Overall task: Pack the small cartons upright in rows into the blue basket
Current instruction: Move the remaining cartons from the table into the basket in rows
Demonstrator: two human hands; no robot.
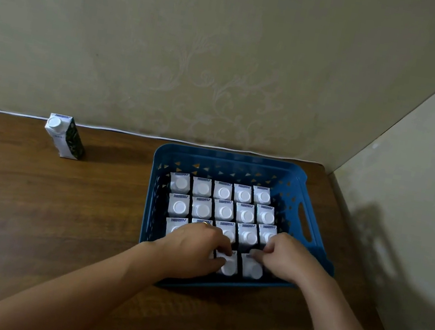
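On the brown wooden table point(45, 208) stands the blue plastic basket point(228, 162), holding small white cartons with round caps point(224, 192) upright in rows. The left hand point(193, 250) pinches one front-row carton point(228, 264); the right hand point(285, 258) curls its fingers on the neighbouring carton point(252, 268). One more carton point(64, 136) stands apart near the wall.

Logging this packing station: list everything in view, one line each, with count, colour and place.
basket: one, blue, on the table's right side near the wall.
cartons in basket: three full rows of five, plus at least two in the near row; white tops, upright; more may be hidden under the hands.
lone carton: one, white and dark green, upright on the table's far left.
table: one, brown wood.
cable: one, white, along the table's far edge.
left hand: on a near-row carton.
right hand: on the neighbouring carton.
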